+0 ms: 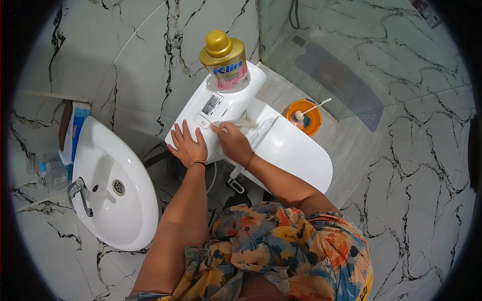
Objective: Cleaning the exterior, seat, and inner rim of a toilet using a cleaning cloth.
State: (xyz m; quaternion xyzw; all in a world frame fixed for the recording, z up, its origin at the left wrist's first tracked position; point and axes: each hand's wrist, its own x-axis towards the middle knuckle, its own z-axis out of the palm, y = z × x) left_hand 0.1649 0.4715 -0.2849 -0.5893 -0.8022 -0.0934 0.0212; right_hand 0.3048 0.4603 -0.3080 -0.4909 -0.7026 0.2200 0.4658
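Observation:
My left hand lies with fingers spread on the near end of the white toilet tank. Beside it, my right hand is closed on a pale cloth, which is smeared by motion and hangs over the tank's edge. The flush button panel sits in the lid just beyond my fingers. A bottle with a gold cap and a pink label stands upright on the far end of the lid. The closed toilet lid is to the right, under my right forearm.
To the left is a white washbasin with a metal faucet. A clear plastic bottle stands behind it. An orange bucket holding a brush is on the floor beyond the toilet. A glass panel borders the shower. A bidet sprayer hangs beside the toilet.

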